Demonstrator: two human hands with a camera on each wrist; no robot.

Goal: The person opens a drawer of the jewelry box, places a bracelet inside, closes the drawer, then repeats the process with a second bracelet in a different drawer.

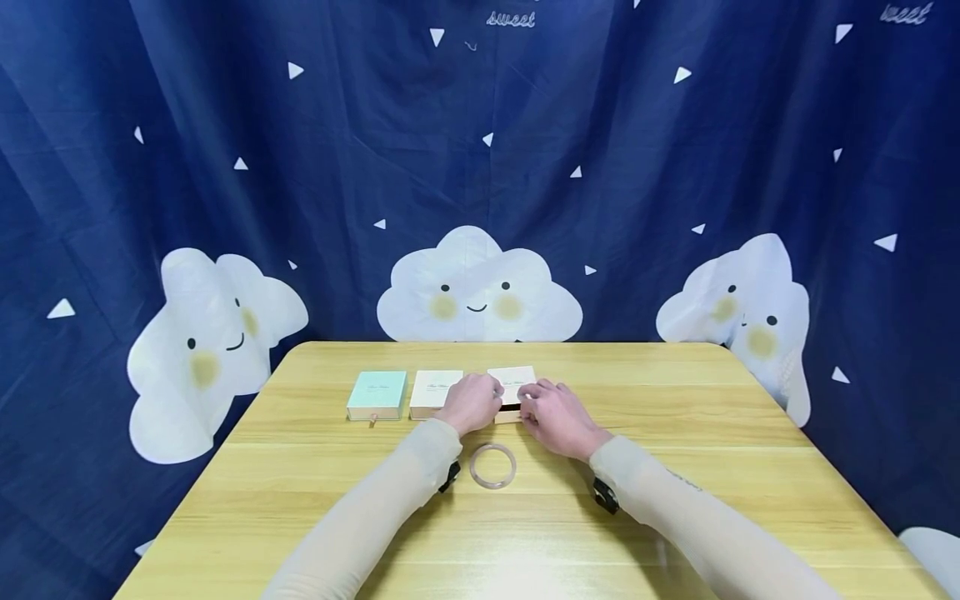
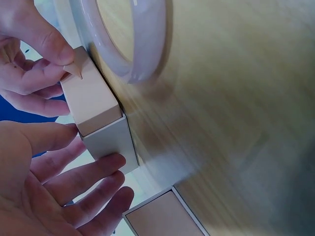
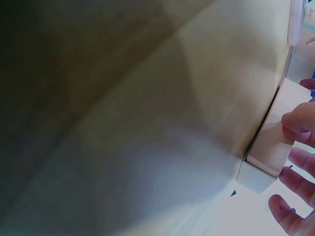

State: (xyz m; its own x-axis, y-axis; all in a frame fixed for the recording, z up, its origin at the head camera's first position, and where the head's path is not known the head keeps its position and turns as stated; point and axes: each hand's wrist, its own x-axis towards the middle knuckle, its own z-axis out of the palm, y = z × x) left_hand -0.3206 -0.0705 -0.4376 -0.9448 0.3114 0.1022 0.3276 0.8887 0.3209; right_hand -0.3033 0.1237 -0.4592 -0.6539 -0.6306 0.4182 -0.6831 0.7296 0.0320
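A small white drawer-style box [image 1: 513,377] with printed lettering on top lies between both hands. Its peach drawer [image 2: 93,96] sticks partway out of the white sleeve [image 2: 110,142], leaving a dark gap in the head view. My left hand [image 1: 474,403] grips the sleeve by its sides, thumb at one edge and fingertip on the other. At the drawer's front, my right hand [image 1: 558,419] pinches the little pull tab [image 2: 74,70] between thumb and finger. Nearer me, a pale pink bangle [image 1: 492,484] lies flat on the table.
Left of the hands stand a second white box [image 1: 433,385], partly behind my left hand, and a mint-green box [image 1: 378,392] with a small tab in front. All are on a wooden table [image 1: 337,492]. Behind its far edge hangs a dark blue curtain [image 1: 480,192] with cloud prints.
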